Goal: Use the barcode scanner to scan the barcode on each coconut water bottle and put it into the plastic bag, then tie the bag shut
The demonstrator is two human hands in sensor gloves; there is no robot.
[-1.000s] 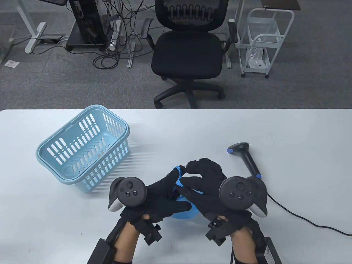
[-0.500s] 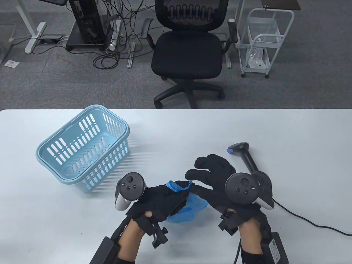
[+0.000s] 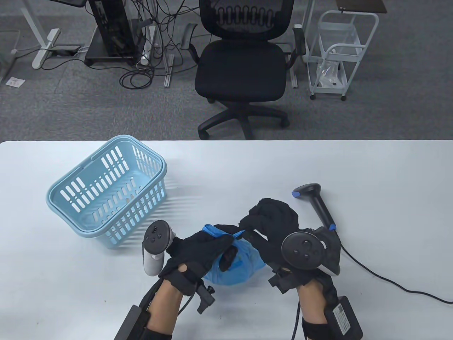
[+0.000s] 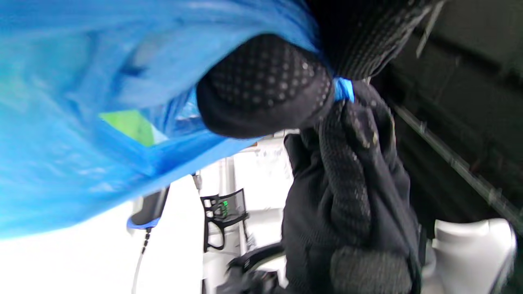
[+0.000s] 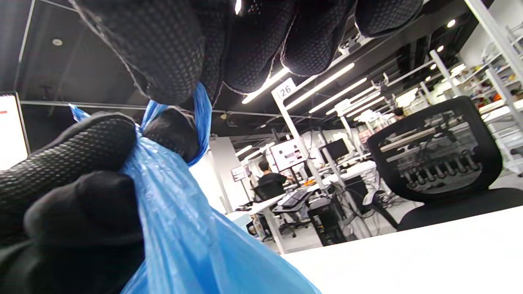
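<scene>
A blue plastic bag (image 3: 244,264) sits on the white table near the front edge, between my two hands. My left hand (image 3: 208,244) grips the bag's gathered neck from the left, and one blue strip pokes out above its knuckles. My right hand (image 3: 263,221) has its fingers curled and pinches another blue strip (image 5: 200,110) of the bag's top. In the left wrist view the bag (image 4: 81,122) fills the frame and something green shows through the plastic. No coconut water bottle shows plainly. The black barcode scanner (image 3: 315,202) lies on the table just right of my right hand.
A light blue plastic basket (image 3: 106,194) stands at the table's left, with nothing in it. The scanner's black cable (image 3: 389,281) trails off to the right edge. A black office chair (image 3: 244,67) and a white cart (image 3: 336,53) stand beyond the table.
My left hand rolled over and closed on the bag's neck. My right hand curled its spread fingers onto a strip of the bag. The bag shows more between the hands.
</scene>
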